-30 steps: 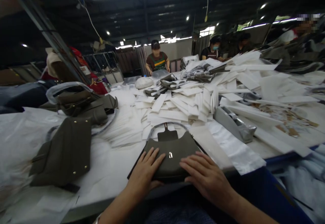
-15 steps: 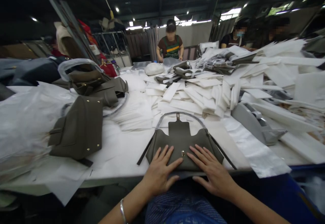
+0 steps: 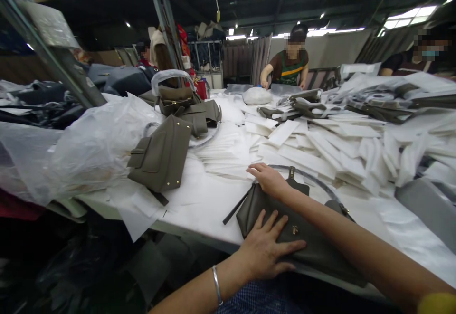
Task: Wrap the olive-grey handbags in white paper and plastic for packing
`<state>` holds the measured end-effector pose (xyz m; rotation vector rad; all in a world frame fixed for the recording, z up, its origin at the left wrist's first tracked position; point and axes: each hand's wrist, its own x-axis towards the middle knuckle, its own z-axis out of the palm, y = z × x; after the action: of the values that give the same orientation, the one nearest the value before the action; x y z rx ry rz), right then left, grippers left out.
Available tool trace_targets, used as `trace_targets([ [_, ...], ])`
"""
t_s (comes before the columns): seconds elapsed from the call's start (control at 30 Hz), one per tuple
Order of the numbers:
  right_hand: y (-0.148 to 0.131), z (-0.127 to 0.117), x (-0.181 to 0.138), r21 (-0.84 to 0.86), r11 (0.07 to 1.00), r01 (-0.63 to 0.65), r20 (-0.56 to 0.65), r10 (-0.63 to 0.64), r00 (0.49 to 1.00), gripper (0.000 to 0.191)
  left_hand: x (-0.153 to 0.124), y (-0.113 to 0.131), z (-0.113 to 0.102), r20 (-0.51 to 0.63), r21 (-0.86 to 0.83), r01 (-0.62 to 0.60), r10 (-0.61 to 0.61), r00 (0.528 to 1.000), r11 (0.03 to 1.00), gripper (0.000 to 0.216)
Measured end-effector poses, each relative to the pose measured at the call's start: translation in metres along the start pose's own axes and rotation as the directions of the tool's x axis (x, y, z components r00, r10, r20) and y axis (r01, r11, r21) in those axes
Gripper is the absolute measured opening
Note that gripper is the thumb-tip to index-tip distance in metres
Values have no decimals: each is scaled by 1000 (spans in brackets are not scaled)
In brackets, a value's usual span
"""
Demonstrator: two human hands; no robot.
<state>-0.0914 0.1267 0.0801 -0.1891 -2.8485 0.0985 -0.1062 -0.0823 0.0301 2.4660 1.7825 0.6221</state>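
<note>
A dark olive handbag (image 3: 320, 242) lies at the table's front edge, its front face up with a small gold clasp (image 3: 295, 230) showing. My left hand (image 3: 261, 247) rests flat on the bag's lower left part, fingers spread. Across the bag reaches my right arm; my right hand (image 3: 270, 179) is over the bag's upper left corner, fingers stretched out to the left and holding nothing I can see. Behind that hand curves the wrapped handle (image 3: 320, 183). The right forearm hides part of the bag's middle.
Another olive handbag (image 3: 166, 155) stands to the left, beside crumpled clear plastic (image 3: 96, 138). White padding pieces (image 3: 356, 147) are heaped at the right, with wrapped bags among them. A co-worker (image 3: 289, 62) stands across the table. A metal post (image 3: 164, 14) rises at the left.
My view has turned left. My right hand has left the bag's right side and crossed over to its upper left corner. My left hand still lies on the bag.
</note>
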Motion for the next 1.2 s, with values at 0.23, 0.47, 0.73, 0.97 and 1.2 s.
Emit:
trace_targets([
  [0.23,26,39,63,9,979,206,46,-206,978,40,-1,-2,-4,-25,-3,11,-11,1000,1000,56],
  [0.47,37,30,54,115,972,205,-63,-198,978,37,-3,-3,-3,-51,-30,7,-9,999,1000,57],
  [0.73,31,-53,-58,500,859,-111,-70,168,983,26,-4,-5,0,-58,-64,8,-12,998,998,59],
  [0.97,54,-123,-172,70,916,-396,-122,402,908,33,1,-10,15,-79,-111,-13,4,997,994,64],
  [1.2,-34,-74,-130,12,980,-198,29,197,980,65,3,-8,14,-37,-41,-7,6,999,999,68],
])
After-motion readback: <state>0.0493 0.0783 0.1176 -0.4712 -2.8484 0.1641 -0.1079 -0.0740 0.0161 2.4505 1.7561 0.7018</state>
